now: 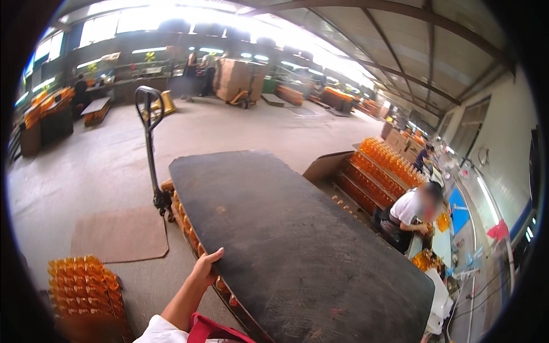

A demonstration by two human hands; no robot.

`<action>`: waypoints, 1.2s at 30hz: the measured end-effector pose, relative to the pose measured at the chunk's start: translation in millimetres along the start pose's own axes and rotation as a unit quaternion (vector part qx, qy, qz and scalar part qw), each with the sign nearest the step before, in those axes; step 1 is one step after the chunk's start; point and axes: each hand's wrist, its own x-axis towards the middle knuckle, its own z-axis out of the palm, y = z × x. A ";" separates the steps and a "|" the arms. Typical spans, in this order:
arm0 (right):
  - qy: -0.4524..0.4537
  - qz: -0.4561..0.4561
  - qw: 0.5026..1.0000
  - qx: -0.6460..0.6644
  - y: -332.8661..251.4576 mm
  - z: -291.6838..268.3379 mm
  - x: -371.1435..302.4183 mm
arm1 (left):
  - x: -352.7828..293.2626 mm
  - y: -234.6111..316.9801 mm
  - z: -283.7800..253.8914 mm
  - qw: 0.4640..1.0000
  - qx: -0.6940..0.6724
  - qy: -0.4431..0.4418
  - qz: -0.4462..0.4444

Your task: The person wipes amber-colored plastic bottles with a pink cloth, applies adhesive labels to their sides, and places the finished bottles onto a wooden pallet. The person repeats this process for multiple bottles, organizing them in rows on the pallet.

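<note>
A large black board [257, 223] lies across rows of amber bottles [223, 284], which show along its left side. At the board's left edge is my left hand [206, 268], its thumb over the top face and its fingers hidden at the rim, closed on the edge. My right hand is out of the picture. Just beyond the board's far left corner, a pallet jack [150, 137] stands with its handle upright.
Stacked amber bottles [86, 288] stand at lower left, near a flat brown sheet [120, 234] on the floor. At right, a person in a white shirt [406, 211] bends over a bench, beside tiered bottles [383, 171]. Large cartons [233, 80] stand far back.
</note>
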 end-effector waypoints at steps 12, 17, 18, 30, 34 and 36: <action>-0.021 -0.226 0.974 -0.001 -115.8 -40.6 -86.8 | -99.3 58.1 -47.0 0.989 -0.105 -0.056 0.091; -0.038 -0.320 0.947 0.001 -166.9 -51.6 -163.6 | -148.2 96.8 -113.1 0.978 -0.173 -0.025 0.113; -0.043 -0.334 0.941 0.001 -176.4 -51.3 -183.5 | -158.6 103.1 -133.9 0.977 -0.177 -0.014 0.121; -0.153 -0.452 0.877 0.052 -296.4 22.7 -419.2 | -251.2 222.8 -373.1 0.923 -0.283 0.119 0.232; -0.202 -0.492 0.845 0.060 -346.9 77.8 -489.9 | -273.4 257.6 -433.8 0.901 -0.280 0.168 0.287; -0.183 -0.553 0.801 0.137 -370.4 122.6 -555.0 | -280.9 274.9 -452.3 0.878 -0.278 0.222 0.321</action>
